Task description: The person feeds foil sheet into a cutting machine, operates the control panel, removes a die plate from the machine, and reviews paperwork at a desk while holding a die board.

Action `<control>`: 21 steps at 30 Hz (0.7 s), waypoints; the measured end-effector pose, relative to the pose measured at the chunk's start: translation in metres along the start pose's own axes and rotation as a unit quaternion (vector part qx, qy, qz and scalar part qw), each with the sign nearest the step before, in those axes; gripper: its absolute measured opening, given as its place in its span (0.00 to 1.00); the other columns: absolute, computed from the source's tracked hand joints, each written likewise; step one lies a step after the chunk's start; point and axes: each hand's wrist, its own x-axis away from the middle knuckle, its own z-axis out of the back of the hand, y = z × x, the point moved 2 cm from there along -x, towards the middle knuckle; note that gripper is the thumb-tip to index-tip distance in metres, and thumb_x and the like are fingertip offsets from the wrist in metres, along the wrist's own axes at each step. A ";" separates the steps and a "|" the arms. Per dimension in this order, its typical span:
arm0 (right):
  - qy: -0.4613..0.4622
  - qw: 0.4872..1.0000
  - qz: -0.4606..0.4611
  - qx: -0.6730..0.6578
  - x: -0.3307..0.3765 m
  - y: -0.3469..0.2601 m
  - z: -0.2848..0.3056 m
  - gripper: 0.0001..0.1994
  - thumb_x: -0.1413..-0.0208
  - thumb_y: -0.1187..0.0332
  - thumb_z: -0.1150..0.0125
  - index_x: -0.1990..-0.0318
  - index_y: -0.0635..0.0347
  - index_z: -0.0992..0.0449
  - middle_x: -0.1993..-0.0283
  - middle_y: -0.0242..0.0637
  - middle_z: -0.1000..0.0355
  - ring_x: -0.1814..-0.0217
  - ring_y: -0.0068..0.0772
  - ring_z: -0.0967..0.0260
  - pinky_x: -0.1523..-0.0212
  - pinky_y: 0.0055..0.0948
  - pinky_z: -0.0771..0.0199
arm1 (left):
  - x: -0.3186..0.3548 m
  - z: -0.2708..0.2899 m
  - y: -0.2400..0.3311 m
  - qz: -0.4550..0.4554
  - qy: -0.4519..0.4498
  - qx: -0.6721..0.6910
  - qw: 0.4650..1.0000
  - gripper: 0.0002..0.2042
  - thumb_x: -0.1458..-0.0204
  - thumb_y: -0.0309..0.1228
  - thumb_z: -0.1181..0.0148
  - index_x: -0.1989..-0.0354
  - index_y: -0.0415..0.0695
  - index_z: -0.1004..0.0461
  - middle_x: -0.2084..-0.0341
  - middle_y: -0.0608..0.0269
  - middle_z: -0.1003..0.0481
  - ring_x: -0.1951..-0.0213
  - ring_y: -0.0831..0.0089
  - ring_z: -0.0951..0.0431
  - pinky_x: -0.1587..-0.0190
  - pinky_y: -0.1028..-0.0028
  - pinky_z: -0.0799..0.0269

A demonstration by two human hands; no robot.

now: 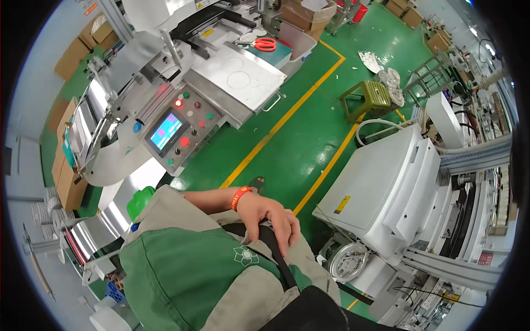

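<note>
My left hand [271, 219] lies against my waist with its fingers curled over a black strap [276, 258] that runs down to a black bag at the lower edge. A red wristband [239, 197] circles that wrist. The bare forearm comes out of a khaki sleeve on the left. My green and khaki top [187, 276] fills the lower left. My right hand is not in view. A sandalled foot [256, 182] shows just above the hand on the green floor.
A control panel [178, 130] with a lit screen and coloured buttons stands ahead on the left, beside a metal machine table [237, 77]. Red scissors [265, 44] lie farther back. A white machine housing [386, 187] is on the right, a green stool [367, 99] beyond it. Yellow lines [276, 127] cross the floor.
</note>
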 end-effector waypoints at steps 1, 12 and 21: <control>-0.003 0.999 0.021 -0.025 -0.011 -0.012 0.001 0.20 0.47 0.64 0.55 0.48 0.63 0.39 0.46 0.53 0.43 0.43 0.52 0.47 0.44 0.44 0.47 | 0.004 0.004 0.000 -0.020 0.002 -0.014 1.000 0.24 0.70 0.38 0.30 0.61 0.41 0.24 0.66 0.66 0.25 0.58 0.70 0.33 0.51 0.70 0.46; 0.018 0.924 0.220 -0.311 -0.201 -0.291 0.025 0.11 0.52 0.78 0.51 0.59 0.63 0.30 0.56 0.46 0.34 0.52 0.46 0.37 0.50 0.37 0.40 | 0.019 0.071 0.014 -0.066 0.042 0.008 0.997 0.23 0.70 0.40 0.31 0.64 0.39 0.23 0.71 0.63 0.23 0.65 0.73 0.32 0.56 0.73 0.42; -0.195 0.850 0.270 -0.409 -0.306 -0.441 -0.027 0.11 0.47 0.72 0.50 0.57 0.61 0.30 0.59 0.40 0.31 0.56 0.35 0.33 0.54 0.28 0.36 | 0.095 0.200 -0.055 0.217 0.514 0.060 0.828 0.16 0.44 0.39 0.55 0.56 0.41 0.31 0.70 0.65 0.26 0.66 0.76 0.29 0.56 0.76 0.37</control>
